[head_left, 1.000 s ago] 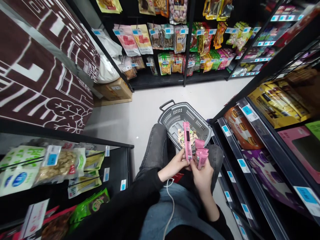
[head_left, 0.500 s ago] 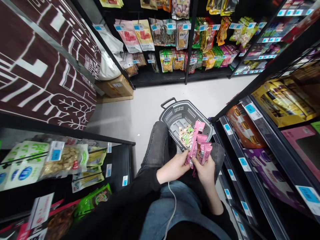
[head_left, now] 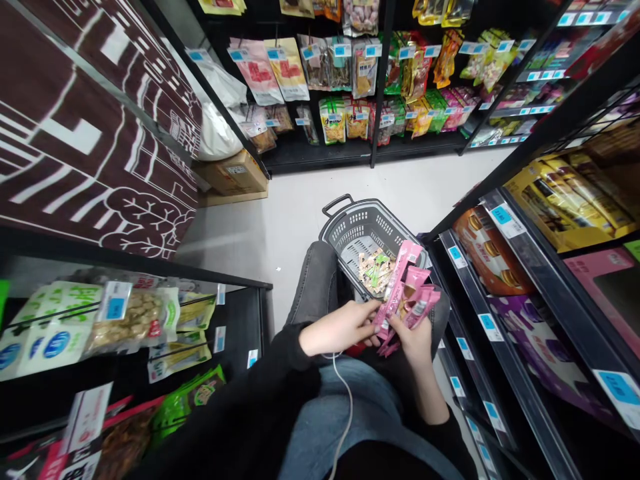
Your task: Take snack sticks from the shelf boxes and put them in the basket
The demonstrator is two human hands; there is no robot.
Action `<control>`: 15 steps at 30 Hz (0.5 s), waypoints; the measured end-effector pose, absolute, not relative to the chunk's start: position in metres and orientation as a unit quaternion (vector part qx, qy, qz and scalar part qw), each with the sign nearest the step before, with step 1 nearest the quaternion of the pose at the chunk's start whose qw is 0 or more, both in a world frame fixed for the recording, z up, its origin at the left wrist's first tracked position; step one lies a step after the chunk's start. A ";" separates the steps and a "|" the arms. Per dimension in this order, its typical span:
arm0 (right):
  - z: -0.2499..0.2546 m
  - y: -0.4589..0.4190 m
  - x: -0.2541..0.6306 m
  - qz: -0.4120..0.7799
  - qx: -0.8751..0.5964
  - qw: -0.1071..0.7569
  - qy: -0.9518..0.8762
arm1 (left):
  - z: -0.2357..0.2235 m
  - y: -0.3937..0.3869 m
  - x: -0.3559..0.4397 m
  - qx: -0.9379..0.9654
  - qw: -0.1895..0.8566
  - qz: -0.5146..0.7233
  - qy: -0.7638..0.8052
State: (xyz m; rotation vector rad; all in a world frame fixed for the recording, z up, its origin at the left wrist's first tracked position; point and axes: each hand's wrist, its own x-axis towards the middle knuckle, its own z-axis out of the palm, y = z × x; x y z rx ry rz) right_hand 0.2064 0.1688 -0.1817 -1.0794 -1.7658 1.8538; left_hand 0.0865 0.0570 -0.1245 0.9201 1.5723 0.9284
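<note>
I am crouched in a shop aisle over a grey plastic basket (head_left: 350, 230) that stands on the floor in front of my knees. Small wrapped sweets (head_left: 376, 265) lie in its bottom. My right hand (head_left: 414, 341) is closed round a fan of pink snack packets (head_left: 410, 293), which tilt up and to the right over the basket's near edge. My left hand (head_left: 337, 328) pinches the lower end of the same packets, fingers together.
Black shelves (head_left: 505, 313) with boxed goods and blue price tags rise close on my right. A lower shelf (head_left: 150, 320) of bagged snacks stands on my left. Hanging packets (head_left: 350, 80) fill the far racks. A cardboard box (head_left: 235, 175) sits by the wall.
The pink packets have swung from upright to leaning right, and gathered into one bundle in my right hand. My left hand slid down to their lower end.
</note>
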 end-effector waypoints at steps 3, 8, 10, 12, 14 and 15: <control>-0.183 0.175 0.207 0.700 -0.364 0.189 -0.585 | -0.123 0.057 0.084 0.319 0.560 0.438 0.628; -0.176 0.175 0.207 0.696 -0.376 0.203 -0.578 | -0.129 0.060 0.095 0.301 0.499 0.456 0.673; -0.173 0.173 0.207 0.678 -0.384 0.198 -0.594 | -0.128 0.060 0.096 0.334 0.454 0.431 0.705; -0.171 0.174 0.207 0.662 -0.392 0.199 -0.606 | -0.124 0.061 0.095 0.375 0.421 0.394 0.726; -0.172 0.179 0.207 0.652 -0.400 0.211 -0.608 | -0.120 0.060 0.093 0.402 0.416 0.364 0.730; -0.173 0.183 0.207 0.650 -0.404 0.223 -0.604 | -0.118 0.060 0.093 0.414 0.427 0.354 0.722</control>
